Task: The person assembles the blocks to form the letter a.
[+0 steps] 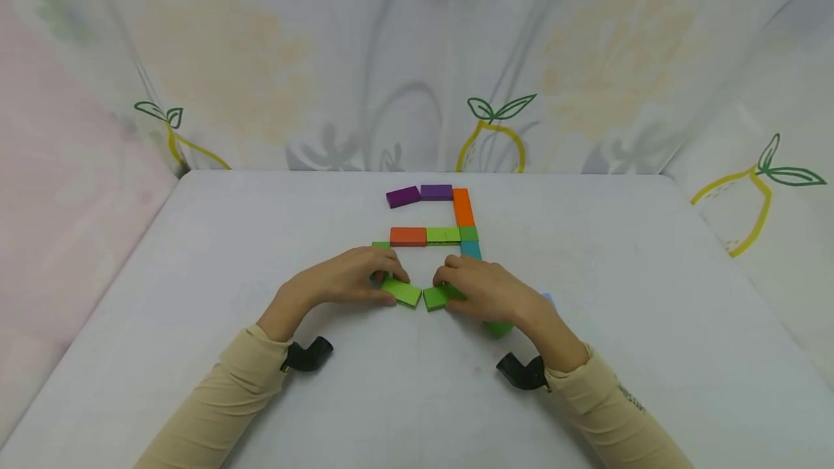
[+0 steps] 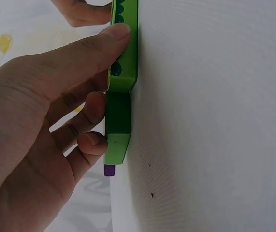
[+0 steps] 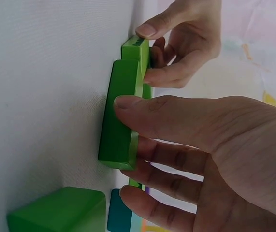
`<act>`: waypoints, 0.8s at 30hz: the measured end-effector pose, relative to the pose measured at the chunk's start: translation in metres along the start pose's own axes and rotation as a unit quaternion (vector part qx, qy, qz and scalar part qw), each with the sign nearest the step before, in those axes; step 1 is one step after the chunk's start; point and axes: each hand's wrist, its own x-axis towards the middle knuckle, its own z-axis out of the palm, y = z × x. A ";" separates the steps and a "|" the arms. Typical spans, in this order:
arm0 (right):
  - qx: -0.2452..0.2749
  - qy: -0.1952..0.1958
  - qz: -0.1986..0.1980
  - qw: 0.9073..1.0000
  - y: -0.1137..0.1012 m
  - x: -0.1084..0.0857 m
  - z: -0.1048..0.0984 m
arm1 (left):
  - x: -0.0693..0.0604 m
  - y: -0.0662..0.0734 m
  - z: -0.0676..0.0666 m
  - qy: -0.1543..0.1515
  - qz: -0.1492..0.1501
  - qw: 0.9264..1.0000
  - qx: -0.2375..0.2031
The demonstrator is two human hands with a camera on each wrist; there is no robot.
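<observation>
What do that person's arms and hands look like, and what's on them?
The arms wear beige sleeves, with wide cuffs at the wrists. The right sleeve has a small dark marking near its cuff; none shows on the left sleeve. A curved black piece sticks out by each cuff. The left hand and right hand are bare, without gloves.

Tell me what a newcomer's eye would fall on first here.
The left hand and right hand come first, pinching a lime block and a green block near the middle of the white table. Beyond them, an orange block lies at the right end of a purple block.
</observation>
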 end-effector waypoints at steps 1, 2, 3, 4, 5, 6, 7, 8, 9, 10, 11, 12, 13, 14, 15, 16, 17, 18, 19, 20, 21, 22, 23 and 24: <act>0.001 0.000 0.000 1.000 0.000 0.000 0.000 | 0.000 0.000 0.000 0.000 -0.001 1.000 0.000; 0.001 0.001 0.000 1.000 0.000 0.000 0.000 | 0.000 0.000 0.000 -0.001 -0.001 1.000 0.000; 0.001 0.002 -0.001 1.000 0.001 0.000 0.000 | 0.000 0.000 0.000 -0.001 -0.001 1.000 -0.001; 0.001 0.003 -0.002 1.000 0.001 0.000 0.000 | 0.000 0.000 0.000 -0.001 -0.001 1.000 0.000; 0.001 0.003 -0.002 1.000 0.001 0.000 0.001 | 0.000 0.000 0.000 -0.002 -0.002 1.000 0.000; 0.000 0.003 -0.003 1.000 0.001 0.000 0.001 | 0.000 0.000 0.000 -0.002 -0.002 1.000 0.001; 0.000 0.005 -0.005 1.000 0.001 0.000 0.001 | 0.000 0.000 0.000 -0.002 -0.002 1.000 0.002; -0.001 0.005 -0.005 1.000 0.001 0.000 0.001 | 0.000 0.000 0.000 -0.002 -0.001 1.000 0.003; 0.000 0.005 -0.006 1.000 0.001 0.000 0.002 | 0.000 0.000 0.000 -0.001 -0.001 1.000 0.003; -0.001 0.005 -0.007 1.000 0.001 0.000 0.001 | 0.000 0.000 0.000 -0.001 -0.001 1.000 0.004; -0.001 0.005 -0.007 1.000 0.001 0.000 0.001 | 0.000 0.000 0.000 0.000 0.000 1.000 0.003; -0.001 0.005 -0.007 1.000 0.001 0.000 0.001 | 0.000 0.000 0.000 0.000 0.000 1.000 0.003; -0.001 0.005 -0.008 1.000 0.001 0.000 0.001 | 0.000 0.000 0.000 0.000 0.001 1.000 0.002; 0.000 0.004 -0.007 1.000 0.000 0.000 0.001 | 0.000 0.000 0.000 -0.001 0.001 1.000 0.001; 0.000 0.003 -0.008 1.000 0.000 0.000 0.001 | 0.000 0.000 0.000 -0.001 0.001 1.000 0.001; 0.001 0.002 -0.008 1.000 0.000 0.000 0.001 | 0.000 0.000 0.001 -0.001 0.001 1.000 0.000; 0.001 0.002 -0.008 1.000 0.000 0.000 0.001 | 0.000 0.000 0.001 -0.002 0.001 1.000 0.000; 0.001 0.002 -0.007 1.000 0.000 0.000 0.001 | 0.000 0.000 0.000 -0.002 0.001 1.000 0.000; 0.002 0.002 -0.007 1.000 0.000 0.000 0.001 | 0.000 0.000 0.000 -0.002 0.001 1.000 0.000; 0.002 0.001 -0.006 1.000 -0.001 0.000 0.001 | 0.000 0.000 0.000 -0.002 0.001 1.000 0.000; 0.003 0.000 -0.006 1.000 -0.001 0.000 0.001 | 0.001 0.000 0.000 -0.002 0.001 1.000 0.000; 0.004 -0.001 -0.005 1.000 -0.001 0.000 0.000 | 0.001 0.000 0.000 -0.002 0.000 1.000 0.000; 0.004 -0.001 -0.005 1.000 -0.001 0.000 0.000 | 0.001 0.000 0.000 -0.002 0.000 1.000 0.000; 0.005 -0.002 -0.005 1.000 -0.001 0.000 0.000 | 0.001 0.000 0.000 -0.002 0.000 1.000 0.000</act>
